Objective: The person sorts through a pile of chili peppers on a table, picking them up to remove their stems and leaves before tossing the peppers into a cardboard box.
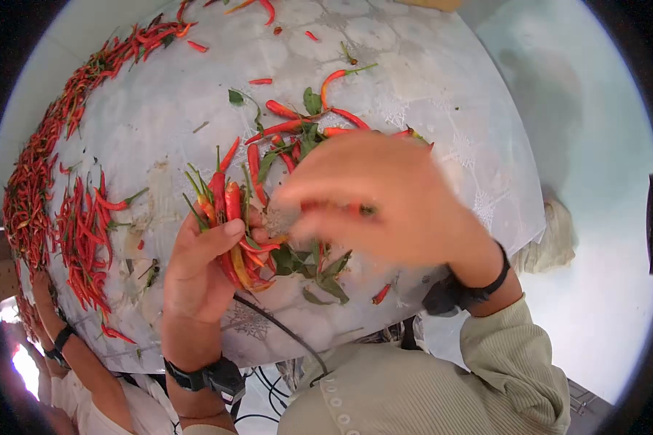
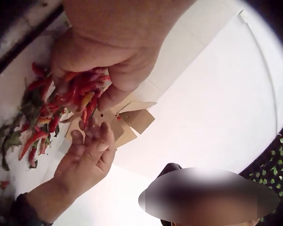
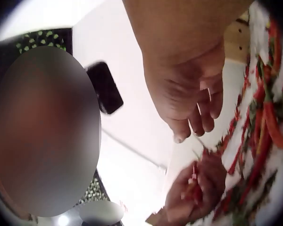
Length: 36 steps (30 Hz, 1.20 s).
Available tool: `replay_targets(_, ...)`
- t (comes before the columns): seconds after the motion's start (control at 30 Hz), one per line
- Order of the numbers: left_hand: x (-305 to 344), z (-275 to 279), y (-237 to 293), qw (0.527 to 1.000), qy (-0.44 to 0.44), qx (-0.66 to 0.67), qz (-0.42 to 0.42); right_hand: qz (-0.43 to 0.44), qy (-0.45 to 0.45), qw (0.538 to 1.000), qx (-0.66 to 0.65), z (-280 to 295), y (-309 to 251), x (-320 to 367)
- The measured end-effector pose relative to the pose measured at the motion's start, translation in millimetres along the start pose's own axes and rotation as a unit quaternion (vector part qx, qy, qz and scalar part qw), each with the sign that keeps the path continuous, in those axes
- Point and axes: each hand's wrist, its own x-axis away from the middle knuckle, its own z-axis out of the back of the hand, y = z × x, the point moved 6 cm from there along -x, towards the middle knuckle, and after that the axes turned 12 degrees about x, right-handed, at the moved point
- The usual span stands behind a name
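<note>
Several slim red chillies [image 1: 228, 206] stand bunched in the left hand [image 1: 196, 268], fingers and thumb wrapped round them, thin green stems poking out of the top of the fist. Glossy skins, mostly deep red, one or two going orange-yellow low in the bunch. The wrist view shows the same clump [image 2: 82, 92] spilling out under the left palm [image 2: 108, 42].

The right hand [image 1: 384, 199] hovers just beside the bunch and above the table, blurred in the head view. From the left wrist its fingers [image 2: 87, 155] show loosely straight, tips right at the lower chillies, with nothing clearly gripped.

Under both hands the pale patterned tablecloth [image 1: 428, 94] carries a loose scatter of chillies [image 1: 290, 130] mixed with green leaves [image 1: 326, 268]. A sorted heap [image 1: 83, 239] lies to the left, and a long band of chillies [image 1: 32, 181] runs along the far left edge. Another person's arm [image 1: 72, 355] shows at the lower left.
</note>
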Motion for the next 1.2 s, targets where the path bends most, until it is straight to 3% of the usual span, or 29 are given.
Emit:
replay_targets(0.1, 0, 5, 1, 0.999, -0.020, 0.033, 0.019, -0.202, 0.005, 0.978, 0.059, 47, 46, 7)
replay_targets(0.17, 1, 2, 2, 0.998, -0.028, 0.047, 0.016, -0.182, -0.034, 0.961, 0.207, 63, 66, 18)
replay_targets(0.27, 0, 3, 2, 0.998, -0.025, 0.050, 0.025, -0.101, -0.103, 0.957, 0.250, 55, 80, 27)
replay_targets(0.47, -2, 9, 2, 0.999, -0.006, 0.044, 0.032, -0.144, -0.152, 0.958, 0.195, 33, 77, 23)
replay_targets(0.67, 0, 5, 3, 0.999, -0.018, 0.042, 0.025, -0.128, -0.164, 0.961, 0.182, 12, 61, 12)
replay_targets(0.77, 1, 2, 3, 0.997, -0.035, 0.060, 0.028, -0.213, -0.130, 0.967, 0.040, 10, 57, 11)
replay_targets(0.97, 2, 1, 6, 0.998, -0.037, 0.052, 0.021, -0.271, -0.033, 0.943, -0.189, 4, 58, 8)
replay_targets(1.2, 2, -3, 5, 0.999, -0.028, 0.030, 0.019, -0.300, -0.027, 0.914, -0.272, -6, 52, 8)
